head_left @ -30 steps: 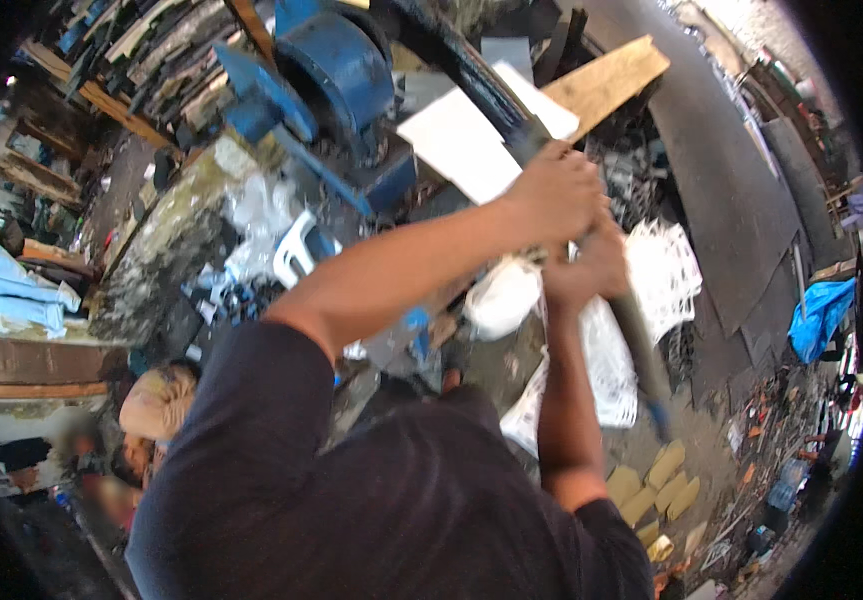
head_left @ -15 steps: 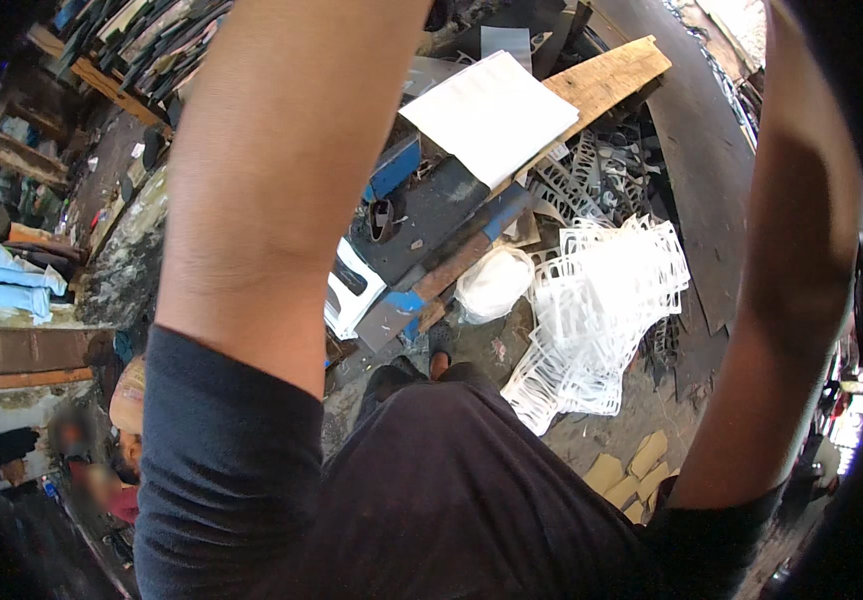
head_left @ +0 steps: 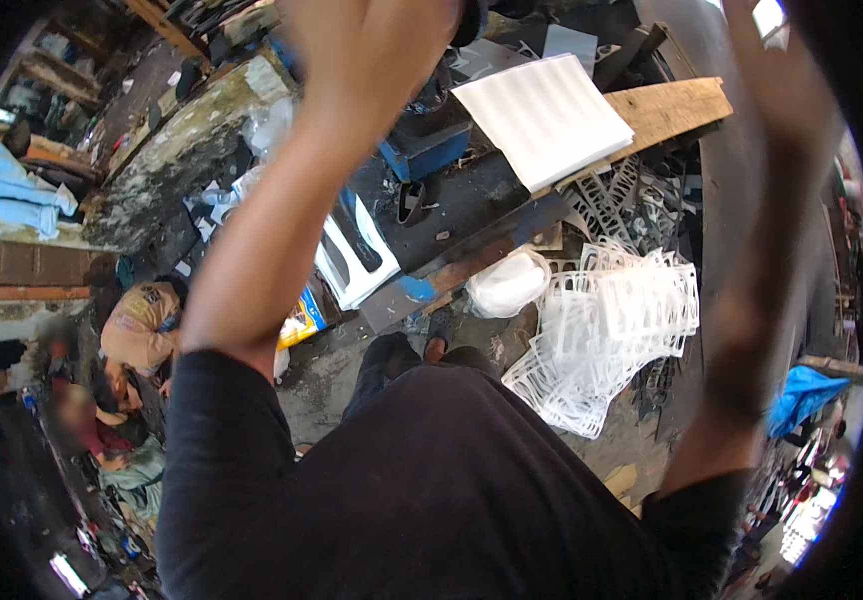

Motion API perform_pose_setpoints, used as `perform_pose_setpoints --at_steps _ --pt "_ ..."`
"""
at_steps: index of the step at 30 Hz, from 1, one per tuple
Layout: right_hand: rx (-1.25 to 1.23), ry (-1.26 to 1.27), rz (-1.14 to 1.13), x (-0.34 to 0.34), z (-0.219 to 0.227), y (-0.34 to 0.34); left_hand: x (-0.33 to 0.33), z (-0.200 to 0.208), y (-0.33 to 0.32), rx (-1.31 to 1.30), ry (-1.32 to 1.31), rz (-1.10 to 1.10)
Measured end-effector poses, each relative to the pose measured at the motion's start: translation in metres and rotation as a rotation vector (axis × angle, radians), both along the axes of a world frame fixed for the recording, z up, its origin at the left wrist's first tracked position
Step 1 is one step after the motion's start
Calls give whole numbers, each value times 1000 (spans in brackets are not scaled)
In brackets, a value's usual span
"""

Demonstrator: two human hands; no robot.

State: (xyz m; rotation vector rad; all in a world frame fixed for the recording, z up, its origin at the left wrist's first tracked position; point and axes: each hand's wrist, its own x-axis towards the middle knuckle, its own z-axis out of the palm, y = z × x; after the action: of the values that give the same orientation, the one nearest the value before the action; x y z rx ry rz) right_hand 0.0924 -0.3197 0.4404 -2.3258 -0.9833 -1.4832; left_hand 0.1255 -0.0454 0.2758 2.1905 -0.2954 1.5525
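My left hand (head_left: 376,40) is raised at the top edge, above the dark bench (head_left: 476,205). Its fingers are cut off by the frame, and a dark rounded part (head_left: 470,22) shows beside it. My right hand (head_left: 771,85) is lifted at the upper right, smeared by motion, with its fingers unclear. Between the arms lies a stack of white sheets (head_left: 546,120) on the bench and a wooden board (head_left: 689,102). A blue block (head_left: 427,150) and a small dark ring-shaped cutter (head_left: 411,202) sit left of the stack. White sheets with cut-out openings (head_left: 356,265) rest at the bench's near left end.
A heap of white cut-out sheet scraps (head_left: 601,335) covers the floor at right of centre, beside a white plastic-wrapped bundle (head_left: 508,284). Dark scraps (head_left: 616,195) lie under the board. Two people, one in a tan top (head_left: 141,322), are at the far left. A blue tarp (head_left: 801,398) is at right.
My left forearm has drawn back and lower, so more of the hand shows. The right hand has come into view at the top. The view has shifted, revealing more of the bench.
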Motion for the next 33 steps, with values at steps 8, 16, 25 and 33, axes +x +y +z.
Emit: perform_pose_setpoints --at_steps 8,16,25,33 --pt "1155 1934 101 -109 -390 12 -222 -223 -22 -37 890 65" --pt "1491 1978 221 -94 -444 55 -208 -237 -3 349 1006 -78" --pt "1496 1931 132 -155 -424 91 -212 -263 34 -934 1440 -18" --pt "1607 2013 186 -163 -405 103 -179 -262 19 -1376 1206 158"
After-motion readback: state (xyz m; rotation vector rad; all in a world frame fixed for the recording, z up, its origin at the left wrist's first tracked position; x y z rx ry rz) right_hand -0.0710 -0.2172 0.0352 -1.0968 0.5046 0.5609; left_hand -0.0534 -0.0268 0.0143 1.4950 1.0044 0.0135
